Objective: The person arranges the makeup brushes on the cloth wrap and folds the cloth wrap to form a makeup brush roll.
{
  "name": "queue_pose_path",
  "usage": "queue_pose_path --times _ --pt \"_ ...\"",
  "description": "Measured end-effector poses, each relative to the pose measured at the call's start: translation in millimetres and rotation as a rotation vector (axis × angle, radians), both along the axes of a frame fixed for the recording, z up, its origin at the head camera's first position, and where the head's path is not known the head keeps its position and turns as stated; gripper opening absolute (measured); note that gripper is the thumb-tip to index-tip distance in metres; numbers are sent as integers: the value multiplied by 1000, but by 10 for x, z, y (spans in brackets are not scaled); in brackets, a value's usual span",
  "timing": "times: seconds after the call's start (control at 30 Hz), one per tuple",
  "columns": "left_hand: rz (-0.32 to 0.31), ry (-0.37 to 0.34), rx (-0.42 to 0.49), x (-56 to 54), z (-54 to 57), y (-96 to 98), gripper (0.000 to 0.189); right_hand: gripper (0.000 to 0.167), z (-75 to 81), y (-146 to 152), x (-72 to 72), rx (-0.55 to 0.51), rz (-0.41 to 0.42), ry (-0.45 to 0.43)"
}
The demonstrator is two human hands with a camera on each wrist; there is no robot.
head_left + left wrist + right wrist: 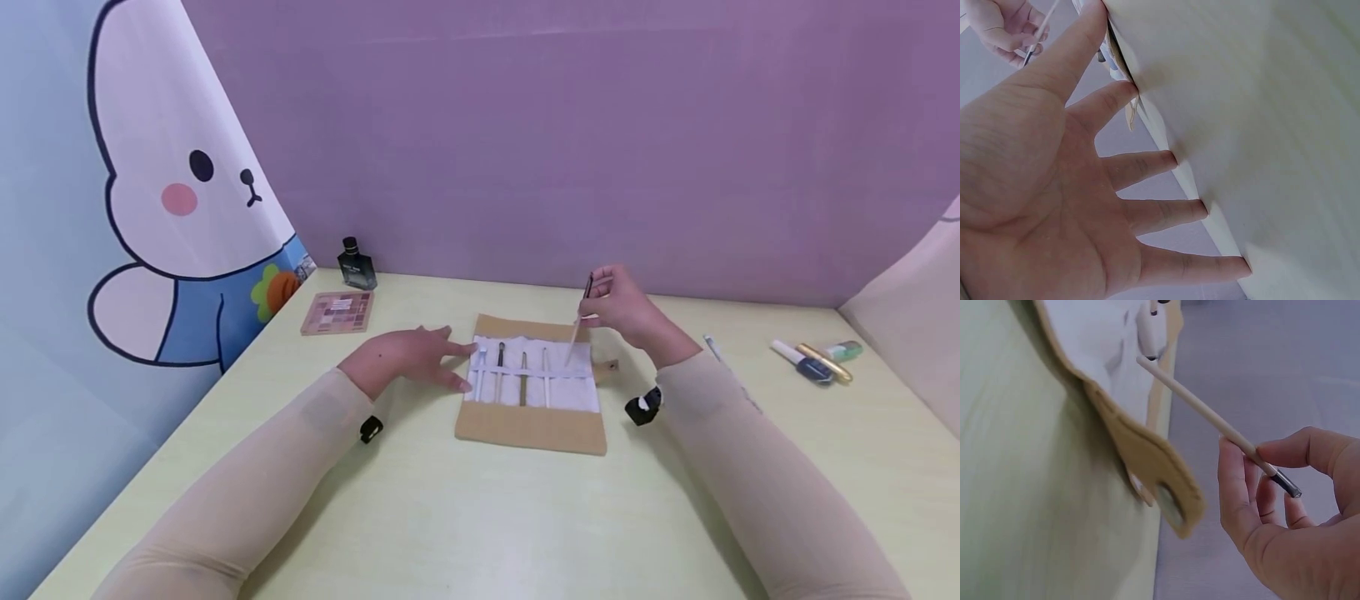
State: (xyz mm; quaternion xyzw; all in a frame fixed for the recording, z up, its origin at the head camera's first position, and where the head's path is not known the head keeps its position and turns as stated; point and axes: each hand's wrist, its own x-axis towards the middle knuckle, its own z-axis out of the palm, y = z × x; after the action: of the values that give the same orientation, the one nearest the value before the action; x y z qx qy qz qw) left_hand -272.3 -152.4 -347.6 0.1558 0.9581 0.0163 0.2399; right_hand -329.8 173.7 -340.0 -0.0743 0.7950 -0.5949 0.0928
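Observation:
A tan brush roll [529, 430] with a white lining lies unrolled on the table, several brushes upright under its white elastic band. My right hand [622, 307] pinches a slim makeup brush [1210, 417] between thumb and fingers over the roll's right part. The brush slants, dark end up, and its pale handle end points down at the lining. At the roll's left edge, my left hand [408, 360] has its fingers spread, with thumb and index tips on the edge. In the left wrist view the fingertips [1192, 209] of that hand press on the table.
A pink palette [337, 313] and a dark bottle [356, 268] stand at the back left. Farther right lie a thin pale stick [712, 346], a gold tube [825, 363] and other small tubes. The roll's strap [1147, 456] with a snap sticks out rightward.

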Motion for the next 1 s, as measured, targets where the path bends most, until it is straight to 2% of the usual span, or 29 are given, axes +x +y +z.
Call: queue_pose_path --times 0.3,0.63,0.8,1.0 --pt "0 4 11 -4 -3 -10 84 63 -75 -48 -12 44 35 -32" --pt "1 0 6 -10 -8 -9 84 70 -146 -78 9 153 74 -111" --pt "3 -1 10 -7 -8 -10 84 75 -169 -91 15 220 134 -113" --pt "4 -3 12 -2 -6 -14 84 71 -176 -83 29 285 194 -93"
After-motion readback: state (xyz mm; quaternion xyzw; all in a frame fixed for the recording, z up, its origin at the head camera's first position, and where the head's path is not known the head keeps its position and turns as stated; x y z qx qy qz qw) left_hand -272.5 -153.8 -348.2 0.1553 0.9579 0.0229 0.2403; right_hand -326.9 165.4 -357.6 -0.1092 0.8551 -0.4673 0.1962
